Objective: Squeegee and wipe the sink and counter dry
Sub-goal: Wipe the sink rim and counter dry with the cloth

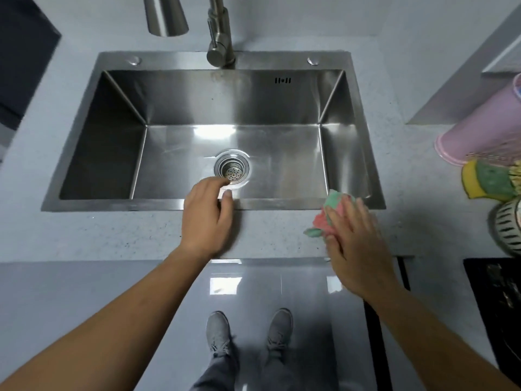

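Note:
A stainless steel sink [282,103] is set into a pale grey speckled counter [98,235], with a round drain strainer [232,167] in its floor. My right hand [355,244] lies flat on a pink and green cloth [332,213], pressing it onto the counter at the sink's front right rim. My left hand [207,218] rests on the front rim of the sink, fingers loosely curled over the edge near the drain, holding nothing. No squeegee is in view.
A steel faucet [221,38] stands behind the sink. At the right are a pink cylindrical container [479,134], a yellow and green sponge [487,183] and a striped bowl [507,224]. A dark stovetop [499,306] sits at the lower right. My shoes [248,331] show on the floor.

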Motion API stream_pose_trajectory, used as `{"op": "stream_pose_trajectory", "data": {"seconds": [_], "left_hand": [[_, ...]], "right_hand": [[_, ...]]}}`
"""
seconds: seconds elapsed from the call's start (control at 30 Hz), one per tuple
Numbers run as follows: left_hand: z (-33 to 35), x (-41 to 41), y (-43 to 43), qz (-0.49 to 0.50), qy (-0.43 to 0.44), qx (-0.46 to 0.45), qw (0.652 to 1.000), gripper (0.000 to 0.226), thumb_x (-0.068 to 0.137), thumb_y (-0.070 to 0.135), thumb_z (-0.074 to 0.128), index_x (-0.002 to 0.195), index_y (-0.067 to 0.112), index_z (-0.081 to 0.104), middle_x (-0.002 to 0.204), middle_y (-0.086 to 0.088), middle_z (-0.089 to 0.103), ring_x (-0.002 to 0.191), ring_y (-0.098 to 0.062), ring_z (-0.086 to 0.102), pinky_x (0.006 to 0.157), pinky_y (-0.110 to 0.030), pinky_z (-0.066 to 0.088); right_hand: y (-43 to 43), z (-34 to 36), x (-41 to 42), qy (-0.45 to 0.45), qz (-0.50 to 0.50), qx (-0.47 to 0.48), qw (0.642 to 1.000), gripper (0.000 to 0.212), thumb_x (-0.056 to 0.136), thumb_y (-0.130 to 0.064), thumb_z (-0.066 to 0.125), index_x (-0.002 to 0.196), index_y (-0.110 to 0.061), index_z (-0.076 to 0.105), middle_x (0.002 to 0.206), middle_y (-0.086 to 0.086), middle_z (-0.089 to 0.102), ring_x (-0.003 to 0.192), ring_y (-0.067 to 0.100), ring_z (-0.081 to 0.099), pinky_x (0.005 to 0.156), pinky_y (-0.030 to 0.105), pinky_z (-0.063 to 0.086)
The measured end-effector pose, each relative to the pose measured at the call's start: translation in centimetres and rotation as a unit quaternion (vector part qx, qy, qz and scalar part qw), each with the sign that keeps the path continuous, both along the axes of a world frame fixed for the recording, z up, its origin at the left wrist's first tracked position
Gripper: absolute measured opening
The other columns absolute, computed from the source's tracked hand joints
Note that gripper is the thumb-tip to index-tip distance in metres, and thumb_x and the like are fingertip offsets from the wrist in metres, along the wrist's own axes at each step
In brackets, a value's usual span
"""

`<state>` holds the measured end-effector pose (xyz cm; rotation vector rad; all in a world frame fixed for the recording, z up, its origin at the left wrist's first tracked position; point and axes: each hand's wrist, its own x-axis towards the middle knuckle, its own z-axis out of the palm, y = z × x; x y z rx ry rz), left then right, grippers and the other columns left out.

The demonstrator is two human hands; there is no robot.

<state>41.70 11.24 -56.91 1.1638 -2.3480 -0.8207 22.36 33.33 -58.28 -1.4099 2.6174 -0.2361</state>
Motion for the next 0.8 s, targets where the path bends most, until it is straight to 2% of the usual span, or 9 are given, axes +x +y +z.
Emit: {"op": "stream_pose_trajectory", "data": {"seconds": [0.1,0.2,0.27,0.37,0.43,0.53,0.6,0.73,0.8], "left_hand": [[-0.3,4.0,-1.4,0.023,-0.041,-0.030,0.998,0.031,0.099,0.027,0.043,0.117,0.011,0.063,0.118,-0.006,0.064,0.111,-0.029,0.056,0.097,-0.044,0.040],[-0.6,5.4,-1.9,0.030,-0.030,-0.013,0.999,0.030,0.099,0.026,0.044,0.116,0.010,0.063,0.118,-0.007,0.063,0.110,-0.028,0.055,0.098,-0.045,0.041],[-0.4,5.3,-1.9,0.039,-0.012,0.004,0.999,0.031,0.098,0.027,0.043,0.118,0.012,0.062,0.120,-0.006,0.062,0.113,-0.026,0.054,0.100,-0.044,0.041],[-0.1,4.9,-2.5,0.045,-0.011,0.011,0.999,0.034,0.099,0.029,0.043,0.122,0.013,0.062,0.124,-0.005,0.062,0.116,-0.024,0.053,0.101,-0.044,0.041],[0.1,4.5,-3.2,0.039,-0.023,0.001,0.999,0.035,0.099,0.029,0.043,0.124,0.013,0.061,0.124,-0.006,0.063,0.115,-0.027,0.054,0.101,-0.044,0.040],[0.0,3.3,-4.2,0.029,-0.041,-0.010,0.999,0.039,0.098,0.032,0.041,0.125,0.012,0.062,0.123,-0.007,0.065,0.115,-0.029,0.055,0.099,-0.040,0.036],[-0.3,2.2,-4.4,0.017,-0.054,-0.007,0.998,0.042,0.098,0.033,0.038,0.125,0.012,0.062,0.122,-0.008,0.065,0.115,-0.029,0.055,0.099,-0.041,0.036],[-1.5,0.8,-4.2,0.010,-0.096,-0.016,0.995,0.041,0.099,0.038,0.034,0.119,0.017,0.061,0.115,-0.006,0.066,0.109,-0.030,0.057,0.098,-0.042,0.036],[-2.1,0.8,-4.2,0.017,-0.121,-0.030,0.992,0.039,0.100,0.042,0.030,0.113,0.021,0.061,0.107,-0.003,0.066,0.103,-0.028,0.057,0.094,-0.041,0.036]], "right_hand": [[-3.1,-0.2,3.6,0.005,0.058,-0.030,0.998,0.054,0.098,-0.047,0.034,0.146,-0.025,0.046,0.160,0.013,0.031,0.149,0.038,0.023,0.121,0.057,0.018],[-7.5,-0.7,7.6,-0.009,0.137,-0.103,0.985,0.031,0.094,-0.040,0.048,0.122,-0.032,0.062,0.142,0.006,0.051,0.131,0.034,0.044,0.113,0.051,0.032],[-9.9,-0.6,7.9,-0.001,0.134,-0.138,0.981,0.018,0.091,-0.035,0.052,0.106,-0.033,0.063,0.123,-0.001,0.055,0.111,0.028,0.051,0.099,0.043,0.038],[-12.2,-0.6,6.1,0.013,0.109,-0.146,0.983,0.013,0.091,-0.030,0.058,0.100,-0.024,0.066,0.106,0.002,0.058,0.096,0.028,0.053,0.085,0.038,0.036],[-13.3,0.2,4.4,-0.065,0.037,-0.182,0.980,0.010,0.092,-0.028,0.061,0.096,-0.019,0.065,0.097,0.003,0.062,0.090,0.024,0.056,0.081,0.035,0.041],[-15.4,2.5,1.9,-0.251,-0.184,-0.273,0.910,0.020,0.087,-0.041,0.058,0.076,-0.024,0.058,0.071,-0.013,0.064,0.068,0.002,0.059,0.064,0.020,0.045],[-16.9,3.6,0.3,-0.336,-0.268,-0.289,0.855,0.029,0.088,-0.042,0.057,0.070,-0.021,0.061,0.064,-0.010,0.065,0.066,0.006,0.064,0.062,0.022,0.052],[-18.8,4.0,-1.4,-0.596,-0.292,-0.310,0.680,0.017,0.101,-0.022,0.052,0.107,-0.006,0.054,0.087,0.010,0.059,0.069,0.022,0.070,0.067,0.044,0.064],[-19.1,3.4,-1.8,-0.616,-0.286,-0.305,0.668,0.015,0.101,-0.014,0.050,0.112,-0.003,0.052,0.098,0.015,0.064,0.058,0.018,0.069,0.051,0.032,0.059]]}}
